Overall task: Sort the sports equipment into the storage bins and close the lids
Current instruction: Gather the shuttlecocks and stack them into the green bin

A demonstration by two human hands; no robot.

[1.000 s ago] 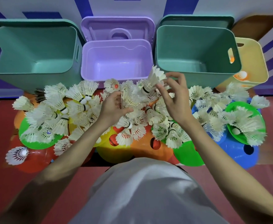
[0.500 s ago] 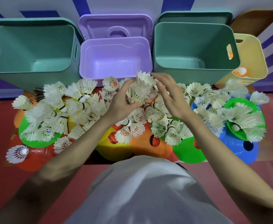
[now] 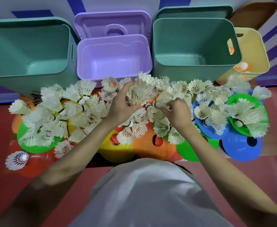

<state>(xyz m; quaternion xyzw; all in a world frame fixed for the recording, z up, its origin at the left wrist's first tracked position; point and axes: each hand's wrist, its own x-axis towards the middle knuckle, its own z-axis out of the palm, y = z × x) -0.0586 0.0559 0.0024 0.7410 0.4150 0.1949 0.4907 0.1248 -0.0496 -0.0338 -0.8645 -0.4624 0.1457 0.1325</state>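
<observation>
a heap of white feather shuttlecocks (image 3: 78, 102) is spread across the red floor (image 3: 0, 131), lying on and between coloured disc cones: a green one (image 3: 36, 145) at the left, a yellow one (image 3: 116, 153) and an orange one (image 3: 151, 148) in the middle, a blue one (image 3: 242, 149) and a second green one (image 3: 232, 104) at the right. one shuttlecock (image 3: 16, 158) lies apart at the lower left beside a red cone (image 3: 34, 166).

a bundle of nested shuttlecocks (image 3: 142, 90) is held in the left hand (image 3: 121, 105), with the fingers and thumb curled round its lower part; the feather ends point up toward the bins. the right hand (image 3: 177, 112) is placed just beside it on the pile, its fingertips pinched on a shuttlecock (image 3: 160, 102) near the cork end. the two hands are close together, almost touching, just in front of the purple bin.

four bins are lined up against the wall behind the pile, all open. the left teal bin (image 3: 28, 51) and the purple bin (image 3: 114, 56) are seen with nothing inside. the right teal bin (image 3: 195, 46) also shows a bare bottom. in the yellow bin (image 3: 255, 51), at the far right, orange and white balls (image 3: 242, 66) are seen, partly hidden by the teal bin's wall. the purple lid (image 3: 113, 23) is stood upright behind its bin, and a teal lid (image 3: 193, 11) is stood behind the right teal bin.

a white shirt (image 3: 142, 194) fills the lower middle of the view.
</observation>
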